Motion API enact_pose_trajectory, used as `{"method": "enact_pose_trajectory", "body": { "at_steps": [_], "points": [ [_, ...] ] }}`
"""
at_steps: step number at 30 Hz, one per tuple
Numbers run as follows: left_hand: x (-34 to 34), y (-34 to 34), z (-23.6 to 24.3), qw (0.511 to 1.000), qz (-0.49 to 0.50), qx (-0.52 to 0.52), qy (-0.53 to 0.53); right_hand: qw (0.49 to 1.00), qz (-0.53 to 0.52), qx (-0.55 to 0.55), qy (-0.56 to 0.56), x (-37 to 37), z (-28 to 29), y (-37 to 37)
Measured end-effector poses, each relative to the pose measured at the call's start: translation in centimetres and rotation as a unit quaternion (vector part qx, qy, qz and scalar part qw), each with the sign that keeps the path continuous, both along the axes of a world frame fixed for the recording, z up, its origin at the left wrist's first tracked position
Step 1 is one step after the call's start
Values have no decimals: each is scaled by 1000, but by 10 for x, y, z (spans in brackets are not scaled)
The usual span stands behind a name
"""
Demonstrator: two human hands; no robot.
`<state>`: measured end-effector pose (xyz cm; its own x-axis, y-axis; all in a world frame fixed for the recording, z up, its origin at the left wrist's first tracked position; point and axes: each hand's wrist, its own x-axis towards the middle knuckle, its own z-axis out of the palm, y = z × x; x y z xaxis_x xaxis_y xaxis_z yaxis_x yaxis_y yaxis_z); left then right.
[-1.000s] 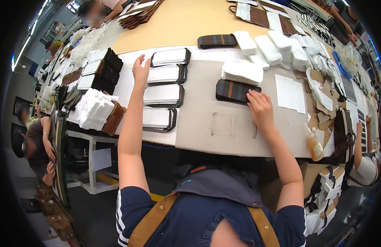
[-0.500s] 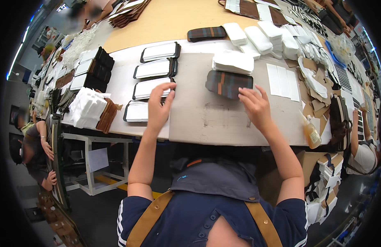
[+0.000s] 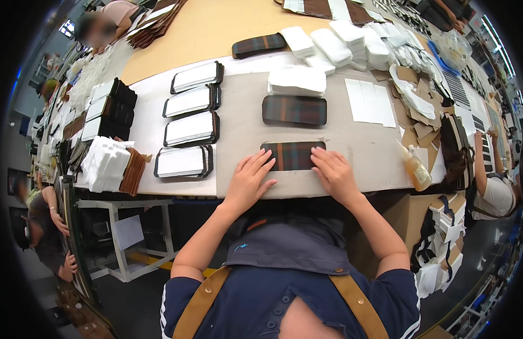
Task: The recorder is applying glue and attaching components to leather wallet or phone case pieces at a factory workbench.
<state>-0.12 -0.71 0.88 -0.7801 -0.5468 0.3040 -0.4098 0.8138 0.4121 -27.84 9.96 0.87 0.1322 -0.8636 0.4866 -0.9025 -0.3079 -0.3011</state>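
Observation:
A dark plaid fabric piece [image 3: 295, 156] with an orange stripe lies flat on the grey board [image 3: 239, 135] close to the table's front edge. My left hand [image 3: 251, 179] rests its outstretched fingertips on the piece's left end. On the right end, the fingers of my right hand [image 3: 335, 174] lie flat. Both hands are open, and neither grips the cloth. Just beyond is a stack of plaid pieces [image 3: 294, 111], and behind that stands a pile of white pads [image 3: 296, 82].
Left of the board are several stacks of white panels with dark edges [image 3: 188, 131]. White and brown bundles [image 3: 106, 164] sit farther left. On the right are white strips [image 3: 369, 101], cardboard scraps [image 3: 425, 124] and a bottle of amber liquid [image 3: 418, 174]. Other people work nearby.
A plaid piece now lies in front of the plaid stack, near me. Both hands have come down and toward me onto its ends. The view has shifted slightly.

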Motion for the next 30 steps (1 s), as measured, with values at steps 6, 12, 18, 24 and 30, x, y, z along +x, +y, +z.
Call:
{"method": "enact_pose_trajectory", "body": {
  "at_steps": [6, 12, 18, 24, 30],
  "points": [
    [0, 0, 1, 1000, 12, -9, -4, 997, -75, -7, -10, -8, -13, -9],
    [-4, -1, -2, 999, 33, 21, 23, 953, -46, 86, -287, -35, -2, -7],
    [9, 12, -8, 995, 67, -69, -3, 889, -379, -126, -224, -116, 27, 65],
    [12, 15, 0, 994, 54, -84, -43, 796, -601, 31, -66, -201, 0, 169],
    [14, 10, -4, 997, 56, -54, -16, 792, -482, 7, -374, -223, -14, 182]
  ]
}}
